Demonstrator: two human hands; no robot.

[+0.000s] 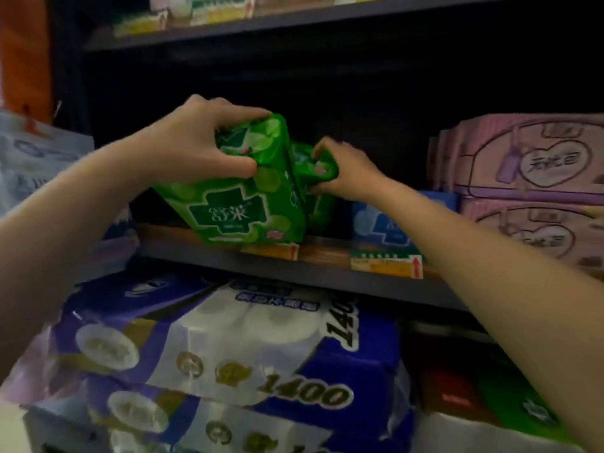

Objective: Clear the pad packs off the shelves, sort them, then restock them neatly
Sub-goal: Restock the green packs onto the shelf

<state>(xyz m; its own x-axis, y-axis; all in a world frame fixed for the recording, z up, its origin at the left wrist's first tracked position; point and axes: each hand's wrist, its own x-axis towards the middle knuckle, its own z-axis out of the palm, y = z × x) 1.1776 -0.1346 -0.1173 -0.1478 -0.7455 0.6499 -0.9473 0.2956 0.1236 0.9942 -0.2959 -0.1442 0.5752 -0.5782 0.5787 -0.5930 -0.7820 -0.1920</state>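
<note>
— Dark shelving filled our view, didn't it? What sat on the middle shelf?

— We had two green pad packs there. Our left hand gripped the front green pack by its top end, fingers curled over the upper edge and the thumb pressed into its face. That pack was tilted, its lower edge resting at the shelf's front lip, just above a price tag.

— And the right hand?

— We had it on the second green pack, just behind and to the right of the first. Its fingers pinched the pack's top corner, curled tight around the wrapper. The two packs touched along their sides.

— What else stood on that shelf?

— We saw a blue pad pack upright to the right of the green ones, partly hidden by our right forearm, with another price tag below it. Further right, pink pad packs were stacked against the shelf's end.

— Below?

— Under the shelf we had big toilet-paper bundles in blue and white wrap, printed "1400", piled one on another. Above, the upper shelf carried more packs, too blurred for us to tell their kind.
</note>
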